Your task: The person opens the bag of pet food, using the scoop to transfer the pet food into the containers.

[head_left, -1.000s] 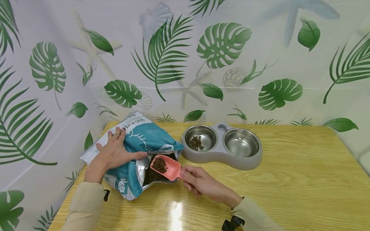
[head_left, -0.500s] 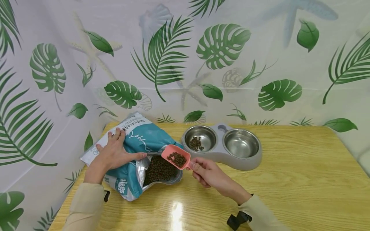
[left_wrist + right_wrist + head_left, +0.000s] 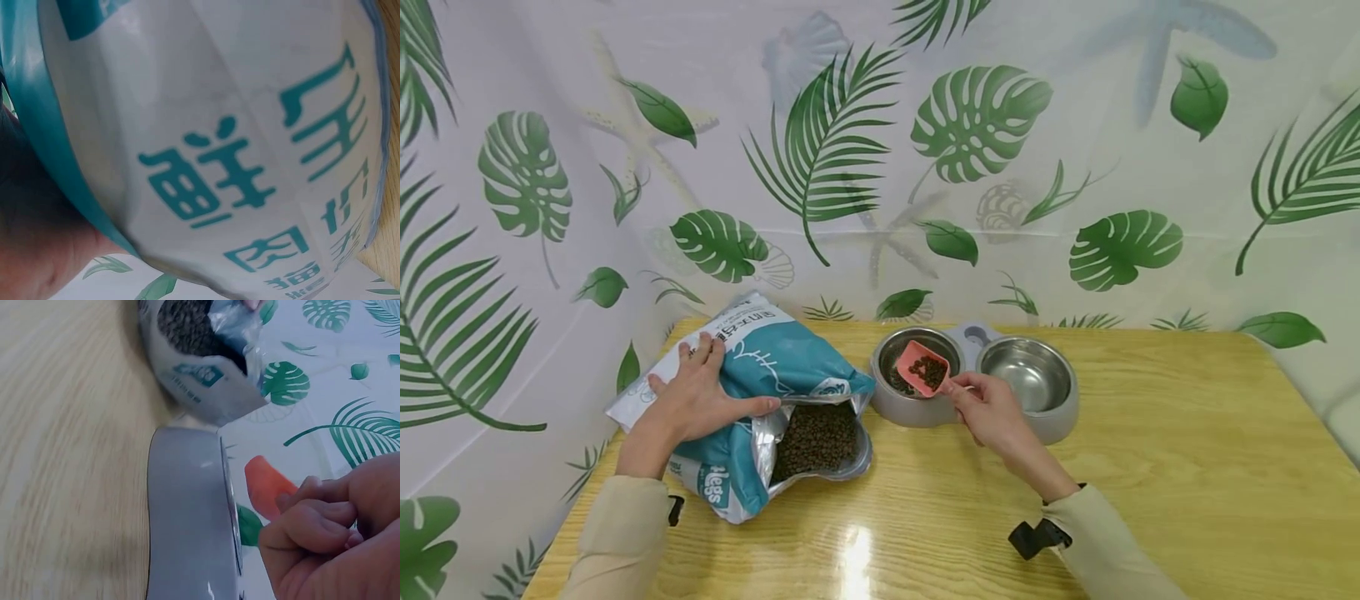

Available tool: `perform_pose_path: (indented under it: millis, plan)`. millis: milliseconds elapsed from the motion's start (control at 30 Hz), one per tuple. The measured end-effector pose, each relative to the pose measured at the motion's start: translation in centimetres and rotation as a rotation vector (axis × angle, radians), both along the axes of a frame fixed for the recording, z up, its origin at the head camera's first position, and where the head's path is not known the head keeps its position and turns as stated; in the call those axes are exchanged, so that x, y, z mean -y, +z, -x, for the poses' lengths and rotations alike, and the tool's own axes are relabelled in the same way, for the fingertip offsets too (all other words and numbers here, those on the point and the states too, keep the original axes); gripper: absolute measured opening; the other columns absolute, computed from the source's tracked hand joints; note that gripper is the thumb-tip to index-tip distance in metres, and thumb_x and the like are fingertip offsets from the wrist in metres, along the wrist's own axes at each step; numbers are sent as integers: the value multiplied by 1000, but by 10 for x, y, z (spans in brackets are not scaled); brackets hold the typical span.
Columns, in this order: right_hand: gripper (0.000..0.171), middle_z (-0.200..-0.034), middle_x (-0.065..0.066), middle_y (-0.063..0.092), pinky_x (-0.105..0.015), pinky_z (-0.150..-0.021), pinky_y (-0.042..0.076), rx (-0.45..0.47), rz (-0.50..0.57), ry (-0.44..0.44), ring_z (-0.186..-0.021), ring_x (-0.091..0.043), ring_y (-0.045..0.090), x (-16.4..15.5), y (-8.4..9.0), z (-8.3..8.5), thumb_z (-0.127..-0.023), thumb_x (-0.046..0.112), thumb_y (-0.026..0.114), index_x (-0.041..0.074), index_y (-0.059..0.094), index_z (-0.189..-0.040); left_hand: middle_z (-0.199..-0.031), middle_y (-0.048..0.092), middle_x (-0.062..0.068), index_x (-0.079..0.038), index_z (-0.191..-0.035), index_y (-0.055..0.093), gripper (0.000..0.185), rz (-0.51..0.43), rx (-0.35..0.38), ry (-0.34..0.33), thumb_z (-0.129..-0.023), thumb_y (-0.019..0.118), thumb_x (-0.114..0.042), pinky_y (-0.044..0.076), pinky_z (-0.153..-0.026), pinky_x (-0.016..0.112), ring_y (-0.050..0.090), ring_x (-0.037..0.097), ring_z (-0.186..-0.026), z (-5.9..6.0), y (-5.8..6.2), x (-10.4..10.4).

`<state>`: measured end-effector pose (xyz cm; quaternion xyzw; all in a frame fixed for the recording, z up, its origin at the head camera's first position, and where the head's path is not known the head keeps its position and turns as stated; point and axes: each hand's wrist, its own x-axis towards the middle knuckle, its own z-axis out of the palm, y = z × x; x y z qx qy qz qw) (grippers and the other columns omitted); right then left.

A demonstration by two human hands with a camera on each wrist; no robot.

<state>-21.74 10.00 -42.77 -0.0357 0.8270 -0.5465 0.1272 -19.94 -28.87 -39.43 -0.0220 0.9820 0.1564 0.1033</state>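
Above the table (image 3: 1187,450), the right hand (image 3: 996,414) grips a scoop (image 3: 913,358).

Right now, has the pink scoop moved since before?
Yes, rightward and up in the head view: the pink scoop went from over the open bag to over the left bowl, which stayed put.

Yellowish wood-grain table (image 3: 1165,467); pale backdrop (image 3: 700,42) behind, printed with green leaves (image 3: 981,125), starfish (image 3: 1161,29), shells (image 3: 807,58).

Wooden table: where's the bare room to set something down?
Free: the table right of the bowl stand; also the near patch bordered by bag, left sleeve and right sleeve. Crowded: bag under left hand, left bowl under scoop.
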Motion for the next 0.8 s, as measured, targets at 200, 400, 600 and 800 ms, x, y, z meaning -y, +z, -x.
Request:
perform_pose_path:
  millis: [200,400,600,800]
  plan:
    - [26,-75,-12,66,-27,-57,39,-200,-235,-48,-62,-13,51,-1,-9,10,-104,20,61,-3,71,-111,-170,-4,29,3,-163,3,139,-3,-2,2,-76,60,-88,-3,-105,90,-8,57,-154,0,0,0]
    - [23,-76,-10,63,-27,-56,33,-309,-375,-62,-62,-15,43,0,-17,13,-101,17,64,-4,71,-109,-170,-3,29,4,-163,4,138,-4,-8,2,-76,61,-87,-2,-104,90,-7,57,-154,-2,-1,0]
    - [17,-65,-5,52,-25,-50,30,-384,-437,-48,-54,-13,40,2,-20,15,-101,12,63,-3,68,-93,-170,-3,29,3,-163,4,139,1,-15,0,-75,60,-88,-2,-104,91,-7,57,-154,-2,-3,1]
    - [24,-61,-4,46,-27,-53,30,-478,-482,-44,-55,-16,40,5,-21,18,-99,8,64,1,58,-77,-170,-3,29,3,-163,3,139,-2,-14,1,-75,60,-88,-2,-104,90,-8,57,-154,0,-2,1]
